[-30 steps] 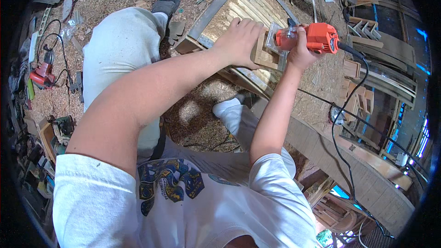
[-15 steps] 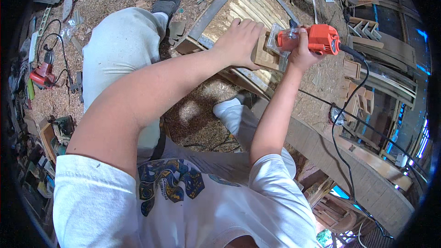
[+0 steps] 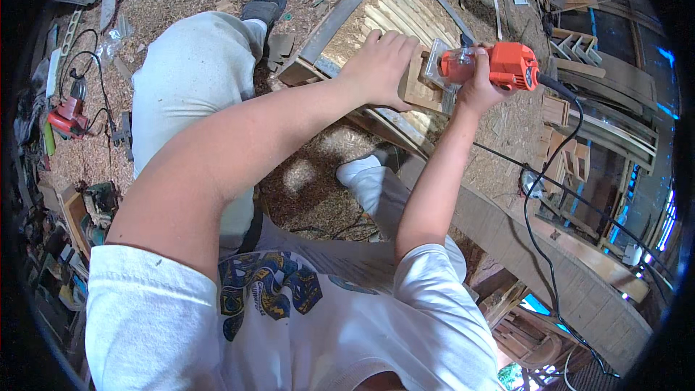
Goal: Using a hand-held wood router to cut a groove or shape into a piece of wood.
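Observation:
My right hand (image 3: 478, 93) is wrapped round an orange trim router (image 3: 512, 65), held on its side with its clear base (image 3: 437, 65) turned left. That base rests against the edge of a small wooden frame piece (image 3: 421, 88). On the piece's left side my left hand (image 3: 380, 65) is clamped, fingers over the far side and thumb at the near side. The piece sits on a wooden work stand (image 3: 340, 23) edged with grey strips, beside several pale wood strips (image 3: 405, 11). The router's bit is hidden.
The router's black cord (image 3: 532, 239) runs down the right, past a thick wooden beam (image 3: 536, 261). Wooden pieces (image 3: 568, 152) are stacked at right. A red power tool (image 3: 69, 117) lies on the shaving-covered floor at left. My leg (image 3: 192, 80) is beside the stand.
The router and my right hand have shifted slightly to the right and toward me. My left hand keeps its hold on the wooden piece with hardly any movement.

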A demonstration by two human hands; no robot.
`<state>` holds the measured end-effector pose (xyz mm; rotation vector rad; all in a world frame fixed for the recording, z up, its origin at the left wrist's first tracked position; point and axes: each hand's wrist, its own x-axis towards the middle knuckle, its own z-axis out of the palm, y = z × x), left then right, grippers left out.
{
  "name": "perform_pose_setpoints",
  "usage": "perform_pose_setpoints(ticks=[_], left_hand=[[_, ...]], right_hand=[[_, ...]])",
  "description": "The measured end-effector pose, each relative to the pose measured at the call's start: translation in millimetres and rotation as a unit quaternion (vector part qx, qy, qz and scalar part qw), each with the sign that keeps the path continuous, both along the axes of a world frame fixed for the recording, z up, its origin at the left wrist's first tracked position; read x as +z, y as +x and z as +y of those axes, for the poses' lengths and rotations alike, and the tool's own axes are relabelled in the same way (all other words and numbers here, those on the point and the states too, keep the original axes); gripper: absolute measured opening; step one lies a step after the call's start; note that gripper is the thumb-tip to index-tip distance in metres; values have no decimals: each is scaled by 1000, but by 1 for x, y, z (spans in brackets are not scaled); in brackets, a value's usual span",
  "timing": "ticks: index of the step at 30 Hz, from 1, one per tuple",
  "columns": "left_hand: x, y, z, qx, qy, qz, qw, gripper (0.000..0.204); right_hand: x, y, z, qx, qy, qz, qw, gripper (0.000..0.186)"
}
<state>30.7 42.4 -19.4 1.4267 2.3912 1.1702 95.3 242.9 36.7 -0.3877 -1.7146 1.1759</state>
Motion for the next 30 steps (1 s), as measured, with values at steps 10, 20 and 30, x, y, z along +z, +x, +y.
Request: perform_pose_setpoints(ticks=[10,20,30], left_hand=[[4,-1,-2,-9,-18,0,1000,120],[5,-1,-2,-10,-11,0,1000,120],[8,0,-3,-20,-22,-17,999,123]], right_hand=[[3,-5,-9,4,3,-4,1000,51],[-3,0,2,1,15,-10,1000,62],[-2,-2,4,16,-5,-9,1000,59]])
